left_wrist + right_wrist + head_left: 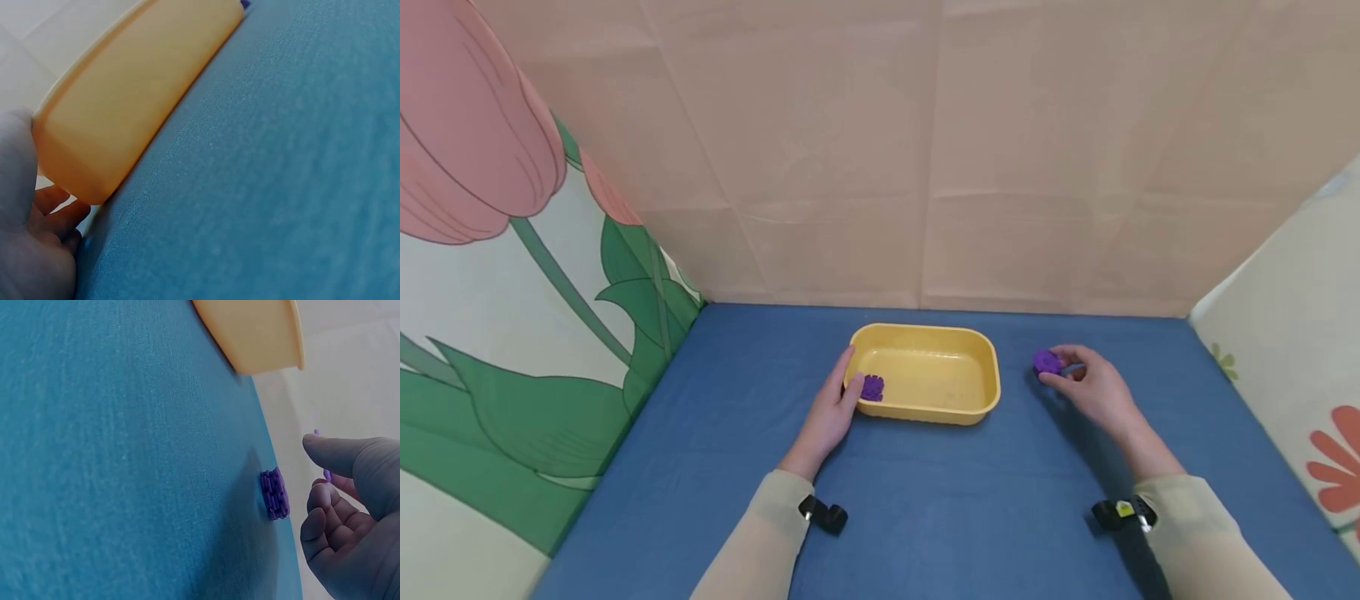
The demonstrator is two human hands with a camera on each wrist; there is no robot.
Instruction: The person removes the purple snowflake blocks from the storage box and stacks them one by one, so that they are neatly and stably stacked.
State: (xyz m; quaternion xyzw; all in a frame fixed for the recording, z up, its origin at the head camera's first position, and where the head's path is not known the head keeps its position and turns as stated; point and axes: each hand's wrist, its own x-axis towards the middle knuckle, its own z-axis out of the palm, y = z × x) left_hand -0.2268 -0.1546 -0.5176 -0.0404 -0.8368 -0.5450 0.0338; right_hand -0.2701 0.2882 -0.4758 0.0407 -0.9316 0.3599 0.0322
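Note:
A yellow rectangular plastic basin (pixel 925 412) stands on the blue cloth. My left hand (pixel 829 413) holds its left end, thumb at the rim and fingers along the outside wall. Inside the basin's near left corner lies a purple notched piece (pixel 872 387). To the right of the basin, my right hand (pixel 1097 390) pinches a thin purple piece (pixel 327 475) between thumb and fingers; the thumb hides much of it. Below that hand, a stack of purple notched pieces (pixel 275 494) sits on the cloth, apart from the fingers.
Blue cloth (pixel 970 508) covers the table. Behind it rises a beige creased sheet (pixel 1030 167). A tulip-printed panel (pixel 542 425) borders the left side, and a white flowered panel (pixel 1300 350) the right. Each wrist wears a small black camera (pixel 829 517).

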